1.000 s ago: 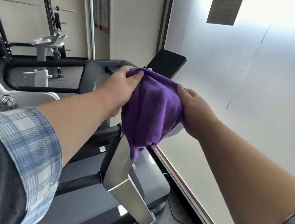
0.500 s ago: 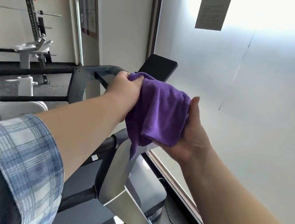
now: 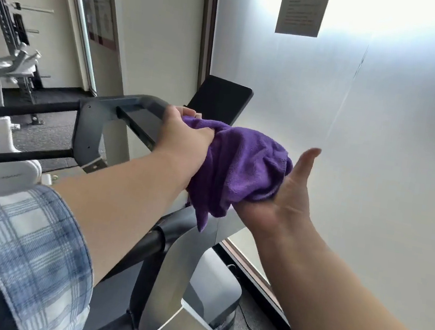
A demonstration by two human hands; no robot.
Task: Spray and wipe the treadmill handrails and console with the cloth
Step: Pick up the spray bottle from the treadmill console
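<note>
A bunched purple cloth [image 3: 241, 165] hangs in the air over the treadmill's right side. My left hand [image 3: 183, 137] grips its upper left part with curled fingers. My right hand [image 3: 287, 194] lies palm up under the cloth's right side, thumb straight and pointing up, carrying the cloth on the palm. Behind the cloth stands the treadmill's black console screen [image 3: 220, 98] on the grey console frame [image 3: 124, 101]. A black handrail [image 3: 23, 106] runs off to the left, and a second handrail [image 3: 149, 242] passes below my left forearm. No spray bottle is in view.
A frosted glass wall [image 3: 379, 159] with a paper notice [image 3: 303, 6] runs close along the right. The treadmill's silver upright [image 3: 193, 248] and grey motor cover [image 3: 219, 285] sit below the hands. White gym machines [image 3: 3, 73] and a rack stand at the left.
My right hand has turned palm up and opened under the cloth, where it earlier pinched the edge. My left hand has bunched the cloth tighter. The view shifted slightly right.
</note>
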